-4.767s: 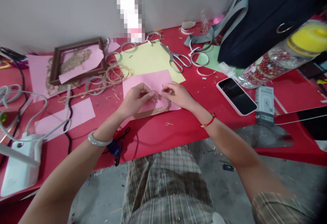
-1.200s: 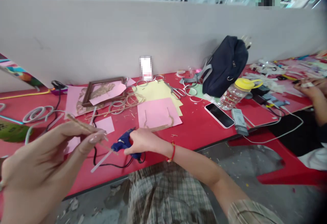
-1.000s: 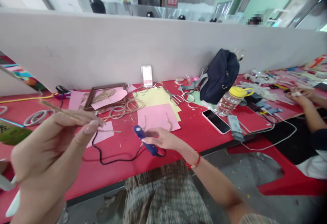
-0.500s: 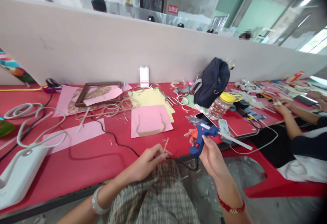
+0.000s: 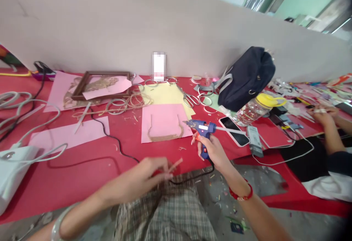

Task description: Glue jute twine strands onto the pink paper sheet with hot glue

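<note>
My right hand (image 5: 216,151) is wrapped round the handle of a blue hot glue gun (image 5: 202,127), its nozzle toward the left and a glue stick (image 5: 229,130) jutting from its back. Just left of the nozzle lies pink paper (image 5: 162,120) with a U-shaped outline of brown twine (image 5: 164,137) on it. Closer to me, my left hand (image 5: 147,176) is smeared by motion above the table edge. Its fingers pinch a short, thin, tan strip (image 5: 176,164), whose exact kind I cannot make out.
A brown frame (image 5: 79,87) and coiled twine (image 5: 137,101) lie back left. A white power strip (image 5: 16,175) is at left. On the right are a phone (image 5: 233,131), a dark backpack (image 5: 244,77) and a yellow-lidded jar (image 5: 251,112). Another person's hands (image 5: 326,114) are far right.
The glue gun has moved left toward the pink paper and its nozzle now points at the twine outline. My left hand has shifted slightly left with the tan strip. The view has tilted down.
</note>
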Demonstrator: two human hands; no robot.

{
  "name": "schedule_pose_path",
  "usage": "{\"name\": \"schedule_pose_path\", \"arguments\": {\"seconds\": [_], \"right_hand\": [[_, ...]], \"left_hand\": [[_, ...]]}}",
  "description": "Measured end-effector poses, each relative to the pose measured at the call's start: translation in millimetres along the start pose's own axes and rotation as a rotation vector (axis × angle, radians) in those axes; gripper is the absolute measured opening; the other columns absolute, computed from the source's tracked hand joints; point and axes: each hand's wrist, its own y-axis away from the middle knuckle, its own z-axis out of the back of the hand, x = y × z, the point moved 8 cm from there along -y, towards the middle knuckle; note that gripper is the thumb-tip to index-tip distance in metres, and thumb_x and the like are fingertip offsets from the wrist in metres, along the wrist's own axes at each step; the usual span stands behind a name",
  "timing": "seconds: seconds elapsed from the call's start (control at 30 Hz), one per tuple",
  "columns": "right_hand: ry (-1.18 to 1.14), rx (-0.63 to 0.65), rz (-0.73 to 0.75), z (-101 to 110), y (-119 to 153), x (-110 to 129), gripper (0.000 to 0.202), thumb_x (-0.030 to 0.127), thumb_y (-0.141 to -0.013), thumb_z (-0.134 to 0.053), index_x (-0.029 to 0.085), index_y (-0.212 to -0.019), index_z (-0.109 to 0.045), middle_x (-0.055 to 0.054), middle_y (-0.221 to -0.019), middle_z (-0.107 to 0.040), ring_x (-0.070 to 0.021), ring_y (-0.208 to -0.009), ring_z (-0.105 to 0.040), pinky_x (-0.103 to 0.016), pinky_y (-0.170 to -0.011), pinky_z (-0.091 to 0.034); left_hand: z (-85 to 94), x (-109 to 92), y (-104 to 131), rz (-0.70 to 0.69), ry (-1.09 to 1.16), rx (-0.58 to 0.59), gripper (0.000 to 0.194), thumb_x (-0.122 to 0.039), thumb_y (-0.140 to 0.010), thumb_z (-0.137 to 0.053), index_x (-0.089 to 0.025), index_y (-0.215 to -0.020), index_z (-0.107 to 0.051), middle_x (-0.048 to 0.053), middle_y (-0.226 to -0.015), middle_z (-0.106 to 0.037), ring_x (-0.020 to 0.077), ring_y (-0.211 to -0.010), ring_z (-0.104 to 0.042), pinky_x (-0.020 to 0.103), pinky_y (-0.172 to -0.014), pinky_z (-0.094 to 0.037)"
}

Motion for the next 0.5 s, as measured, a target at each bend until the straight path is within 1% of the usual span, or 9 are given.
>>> {"name": "schedule_pose_path", "arguments": {"seconds": [0.03,0.07,0.13,0.17,0.2,0.27,0.37,0.43,0.5], "right_hand": [[0.031,-0.007,-0.018,-0.1,-4.5,0.2,0.042,0.063,-0.08,-0.068,0.021,-0.078,-0.067,0.003,-0.047,-0.056,-0.0122,-0.037,-0.048,-0.026,-0.04,-0.038],[0.061,-0.011,-0.036,-0.4,-8.6,0.5,0.042,0.063,-0.079,-0.069,0.021,-0.075,-0.068,0.003,-0.046,-0.055,-0.0125,-0.036,-0.048,-0.026,-0.039,-0.038],[0.111,-0.01,-0.074,-1.5,-15.7,0.8,0.042,0.062,-0.077,-0.07,0.021,-0.07,-0.069,0.002,-0.043,-0.053,-0.0132,-0.035,-0.049,-0.026,-0.037,-0.038],[0.125,-0.006,-0.094,-2.6,-18.7,0.6,0.041,0.062,-0.076,-0.07,0.021,-0.068,-0.069,0.003,-0.043,-0.052,-0.0135,-0.034,-0.05,-0.026,-0.036,-0.038],[0.133,0.002,-0.115,-4.1,-21.3,-0.1,0.042,0.061,-0.075,-0.07,0.021,-0.066,-0.068,0.002,-0.044,-0.053,-0.0136,-0.034,-0.051,-0.026,-0.035,-0.038],[0.139,0.013,-0.152,-7.1,-25.6,-1.7,0.042,0.061,-0.073,-0.069,0.02,-0.064,-0.067,0.0,-0.052,-0.06,-0.0127,-0.035,-0.052,-0.025,-0.033,-0.037],[0.151,0.013,-0.188,-9.7,-30.0,-3.4,0.041,0.059,-0.071,-0.069,0.019,-0.063,-0.066,-0.001,-0.06,-0.065,-0.0112,-0.036,-0.053,-0.024,-0.034,-0.038],[0.168,0.008,-0.192,-10.1,-32.0,-2.7,0.04,0.058,-0.071,-0.07,0.02,-0.062,-0.065,-0.001,-0.058,-0.064,-0.0109,-0.038,-0.053,-0.024,-0.036,-0.04],[0.189,0.014,-0.194,-10.7,-33.2,-1.9,0.04,0.057,-0.073,-0.07,0.02,-0.061,-0.064,-0.001,-0.059,-0.065,-0.0106,-0.04,-0.055,-0.024,-0.039,-0.042]], "left_hand": [[22.0,0.4,-9.8,-0.027,-0.008,-0.073,0.035,-0.052,-0.108,-0.052,-0.022,-0.091,-0.06,0.005,-0.101,-0.076,0.0213,-0.091,-0.07,0.032,-0.087,-0.054],[42.7,2.8,-20.7,-0.053,-0.023,-0.137,0.034,-0.053,-0.108,-0.052,-0.023,-0.094,-0.06,0.007,-0.11,-0.077,0.0236,-0.1,-0.072,0.035,-0.092,-0.055],[79.9,13.6,-42.3,-0.104,-0.009,-0.276,0.036,-0.057,-0.106,-0.053,-0.024,-0.091,-0.054,0.014,-0.125,-0.077,0.0302,-0.124,-0.071,0.039,-0.098,-0.056],[93.1,22.1,-52.1,-0.119,0.01,-0.329,0.036,-0.058,-0.106,-0.052,-0.025,-0.091,-0.051,0.017,-0.131,-0.076,0.0328,-0.137,-0.066,0.041,-0.101,-0.056],[101.9,31.2,-60.6,-0.133,0.022,-0.365,0.036,-0.059,-0.104,-0.053,-0.026,-0.091,-0.049,0.019,-0.135,-0.075,0.0344,-0.144,-0.062,0.044,-0.104,-0.056],[107.8,50.3,-72.6,-0.14,0.053,-0.393,0.036,-0.06,-0.103,-0.053,-0.026,-0.092,-0.047,0.022,-0.141,-0.072,0.0351,-0.149,-0.058,0.048,-0.11,-0.054],[100.9,71.8,-78.0,-0.105,0.061,-0.381,0.037,-0.06,-0.103,-0.052,-0.026,-0.091,-0.047,0.021,-0.14,-0.073,0.0355,-0.14,-0.065,0.051,-0.111,-0.054],[97.4,77.8,-76.6,-0.088,0.06,-0.389,0.038,-0.061,-0.103,-0.052,-0.025,-0.09,-0.049,0.02,-0.138,-0.074,0.0356,-0.134,-0.069,0.051,-0.107,-0.056],[97.2,78.7,-75.2,-0.095,0.099,-0.404,0.037,-0.059,-0.103,-0.053,-0.025,-0.09,-0.048,0.019,-0.137,-0.075,0.0348,-0.133,-0.069,0.049,-0.105,-0.057]]}}
